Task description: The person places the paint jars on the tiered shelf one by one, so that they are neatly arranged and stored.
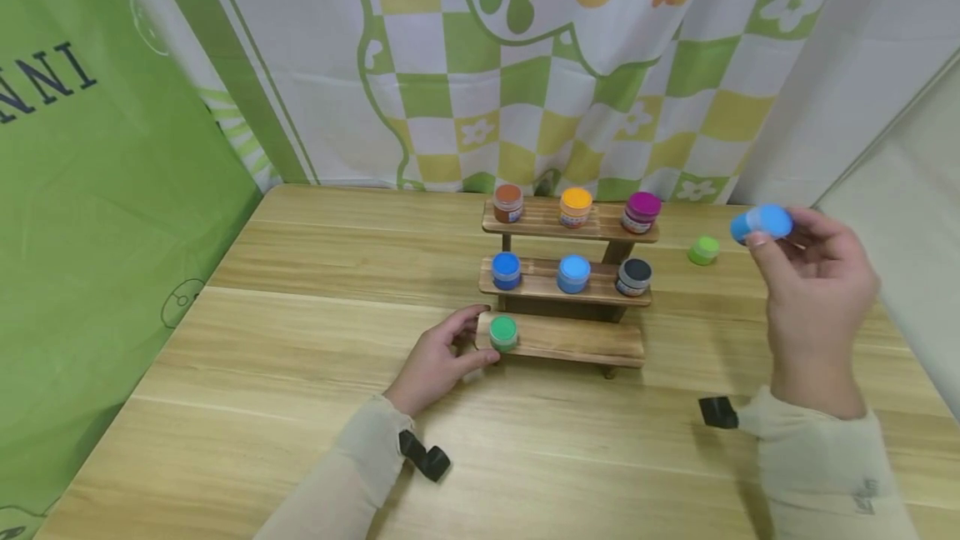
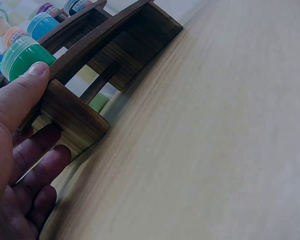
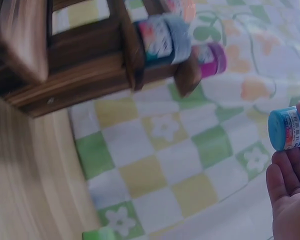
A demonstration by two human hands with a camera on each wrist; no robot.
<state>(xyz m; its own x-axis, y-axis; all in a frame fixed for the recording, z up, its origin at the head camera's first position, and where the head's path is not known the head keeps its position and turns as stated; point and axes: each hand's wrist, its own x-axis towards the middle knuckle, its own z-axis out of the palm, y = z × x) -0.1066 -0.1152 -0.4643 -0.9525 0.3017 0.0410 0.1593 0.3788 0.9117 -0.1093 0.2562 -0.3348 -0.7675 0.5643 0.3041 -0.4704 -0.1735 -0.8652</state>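
Observation:
In the head view my right hand (image 1: 821,298) holds a light blue paint jar (image 1: 761,223) tilted on its side, above the table to the right of the rack. The right wrist view shows the printed label on this blue jar (image 3: 290,129). My left hand (image 1: 438,361) grips the left end of a three-step wooden display rack (image 1: 577,338) at its lowest step. The left thumb (image 2: 27,87) lies by a green paint jar (image 1: 503,332) on that step, and the other fingers curl below the step, beside the leg.
Brown (image 1: 508,203), orange (image 1: 576,207) and purple (image 1: 641,212) jars stand on the top step. Dark blue (image 1: 506,271), light blue (image 1: 573,273) and black (image 1: 633,277) jars fill the middle one. A lime green jar (image 1: 703,251) sits on the table (image 1: 300,340), right of the rack. A patterned curtain (image 1: 472,90) hangs behind.

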